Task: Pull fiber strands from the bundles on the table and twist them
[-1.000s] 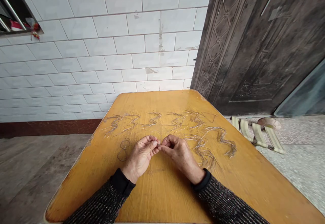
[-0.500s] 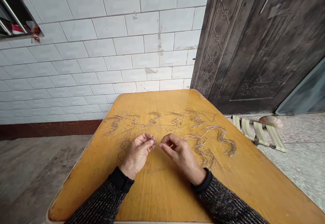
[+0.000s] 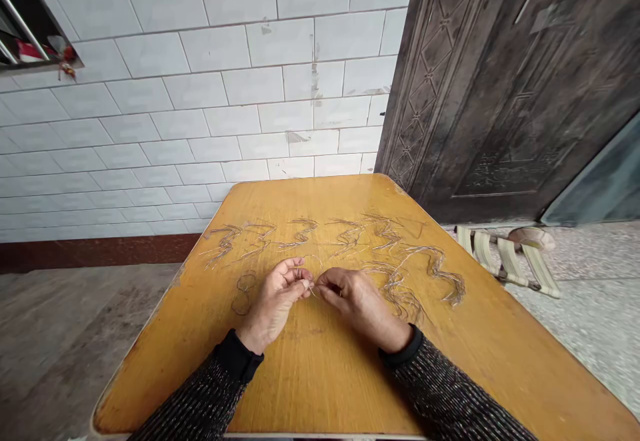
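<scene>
Close together over the middle of the table, my left hand [image 3: 277, 301] and my right hand [image 3: 357, 304] both pinch a thin wire [image 3: 314, 256]. Part of it arcs up above the fingertips, and a short piece shows below them. The rest is hidden by my fingers. Left of my left hand lies a wire bent into two loops [image 3: 243, 293], like a figure eight. Beside my right hand is a bundle of wavy wires [image 3: 397, 288], with another bent bundle [image 3: 440, 271] farther right.
Several smaller bundles of zigzag wire [image 3: 304, 231] lie in a row across the far half of the yellow wooden table [image 3: 310, 394]. A white tiled wall [image 3: 225, 88] stands behind it. Right of the table are a dark door [image 3: 500, 94] and a low strapped seat [image 3: 507, 261].
My hands have come slightly closer together. An arc of the wire now stands out above my fingertips, and my left fingers have spread a little.
</scene>
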### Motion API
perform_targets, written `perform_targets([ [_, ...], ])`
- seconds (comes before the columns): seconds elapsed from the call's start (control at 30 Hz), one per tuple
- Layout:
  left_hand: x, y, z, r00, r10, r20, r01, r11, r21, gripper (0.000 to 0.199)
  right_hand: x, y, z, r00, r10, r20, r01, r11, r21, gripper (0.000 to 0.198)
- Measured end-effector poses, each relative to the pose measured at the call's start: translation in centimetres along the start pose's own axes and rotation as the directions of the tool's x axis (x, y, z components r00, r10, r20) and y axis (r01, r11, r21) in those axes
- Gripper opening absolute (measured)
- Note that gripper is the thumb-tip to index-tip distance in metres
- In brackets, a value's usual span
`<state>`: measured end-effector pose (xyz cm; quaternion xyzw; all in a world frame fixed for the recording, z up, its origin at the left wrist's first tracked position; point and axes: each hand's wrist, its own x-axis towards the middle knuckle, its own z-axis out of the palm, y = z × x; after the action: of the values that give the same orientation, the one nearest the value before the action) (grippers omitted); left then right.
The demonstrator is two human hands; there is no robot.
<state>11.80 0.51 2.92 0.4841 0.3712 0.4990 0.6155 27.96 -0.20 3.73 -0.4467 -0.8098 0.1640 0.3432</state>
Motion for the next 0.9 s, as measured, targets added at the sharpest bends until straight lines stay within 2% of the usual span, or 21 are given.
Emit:
perform_targets([
  [0.13, -0.2, -0.1, 0.2, 0.999, 0.004, 0.047, -0.006, 0.999, 0.045, 0.048, -0.1, 0.4, 0.5, 0.998, -0.027, -0.062, 0.019, 0.992, -0.127, 0.013],
  [0.33, -0.3, 0.0, 0.5, 0.999, 0.03, 0.032, -0.033, 0.996, 0.085, 0.05, -0.3, 0.1, 0.8, 0.997, -0.045, -0.057, 0.038, 0.992, -0.116, 0.013],
  [0.57, -0.2, -0.1, 0.1, 0.997, 0.059, 0.056, -0.066, 0.989, 0.135, 0.051, -0.4, 0.2, 1.2, 0.986, -0.066, -0.15, 0.051, 0.993, -0.104, 0.018],
  [0.63, -0.2, -0.1, 0.0, 0.998, 0.046, 0.05, -0.051, 0.994, 0.096, 0.047, -0.3, 0.2, 1.3, 0.987, -0.073, -0.145, 0.06, 0.994, -0.093, 0.02],
  [0.73, -0.2, -0.2, 0.1, 0.999, -0.016, 0.029, 0.018, 0.999, -0.05, 0.043, -0.2, 0.2, 1.2, 0.986, -0.094, -0.139, 0.086, 0.994, -0.064, 0.021],
  [0.9, -0.2, 0.0, 0.2, 0.994, -0.106, 0.022, 0.108, 0.962, -0.25, 0.033, -0.3, 0.0, 0.8, 0.987, -0.11, -0.114, 0.105, 0.993, -0.052, 0.023],
])
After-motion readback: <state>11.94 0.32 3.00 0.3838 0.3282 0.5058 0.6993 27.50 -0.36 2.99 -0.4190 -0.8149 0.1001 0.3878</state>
